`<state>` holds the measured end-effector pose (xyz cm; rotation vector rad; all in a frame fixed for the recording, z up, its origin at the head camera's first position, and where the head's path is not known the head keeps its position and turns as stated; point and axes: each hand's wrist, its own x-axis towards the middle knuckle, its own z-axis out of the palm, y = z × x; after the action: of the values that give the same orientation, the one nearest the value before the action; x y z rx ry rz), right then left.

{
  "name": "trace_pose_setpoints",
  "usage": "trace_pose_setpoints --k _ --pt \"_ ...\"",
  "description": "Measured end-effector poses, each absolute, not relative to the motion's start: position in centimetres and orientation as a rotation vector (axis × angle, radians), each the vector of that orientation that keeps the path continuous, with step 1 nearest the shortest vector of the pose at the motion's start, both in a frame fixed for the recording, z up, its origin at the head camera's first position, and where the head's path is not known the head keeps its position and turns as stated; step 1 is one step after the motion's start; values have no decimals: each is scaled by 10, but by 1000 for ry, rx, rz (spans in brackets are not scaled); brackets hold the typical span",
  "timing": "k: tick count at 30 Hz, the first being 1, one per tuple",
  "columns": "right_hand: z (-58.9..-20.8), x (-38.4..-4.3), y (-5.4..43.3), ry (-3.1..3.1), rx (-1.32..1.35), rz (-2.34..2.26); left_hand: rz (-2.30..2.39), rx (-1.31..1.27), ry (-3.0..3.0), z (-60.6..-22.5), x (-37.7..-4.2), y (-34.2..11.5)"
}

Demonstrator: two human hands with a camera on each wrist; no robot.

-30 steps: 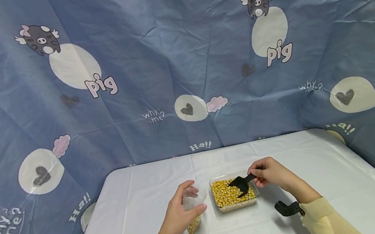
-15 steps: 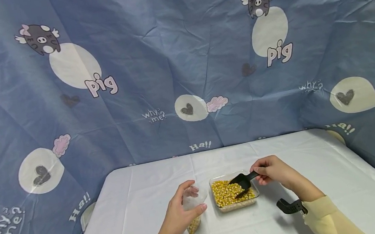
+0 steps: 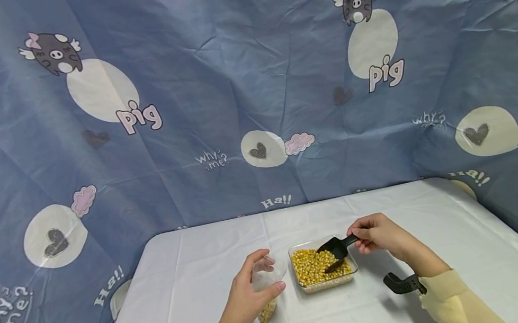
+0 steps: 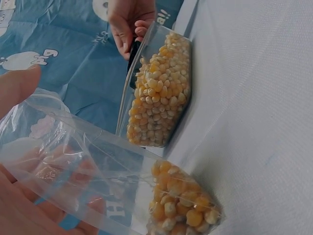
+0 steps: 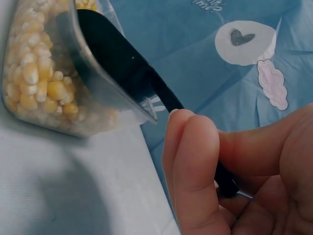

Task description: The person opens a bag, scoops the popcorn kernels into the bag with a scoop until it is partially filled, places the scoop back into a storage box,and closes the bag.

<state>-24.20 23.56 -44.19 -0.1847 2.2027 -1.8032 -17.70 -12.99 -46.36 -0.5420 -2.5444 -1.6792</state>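
Observation:
A clear plastic bag [image 4: 122, 171] has corn kernels [image 4: 176, 200] gathered in its lower end. My left hand [image 3: 245, 296] holds the bag by its mouth, thumb and fingers spread wide around it; several fingers show through the film in the left wrist view. To the right, a clear rectangular container [image 3: 328, 285] is filled with yellow corn kernels [image 3: 307, 268]. My right hand [image 3: 380, 236] pinches the handle of a black scoop [image 3: 339, 247] between thumb and fingers. The scoop's front lies in the kernels at the container's right side, partly hidden behind the wall in the right wrist view.
Everything stands on a table with a white cloth [image 3: 213, 262]. A blue printed curtain [image 3: 211, 81] hangs behind the table's far edge. A black strap [image 3: 402, 283] sticks out by the right sleeve [image 3: 452, 299].
My right hand has drawn slightly right with the scoop, whose front has sunk into the kernels and gathered some. The left hand and bag have stayed in place.

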Motion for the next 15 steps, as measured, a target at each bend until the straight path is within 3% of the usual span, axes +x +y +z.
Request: trace_pose_setpoints --k 15 --pt "-437 -242 240 2180 -187 -1830 -1654 -543 -2514 -462 -176 -131"
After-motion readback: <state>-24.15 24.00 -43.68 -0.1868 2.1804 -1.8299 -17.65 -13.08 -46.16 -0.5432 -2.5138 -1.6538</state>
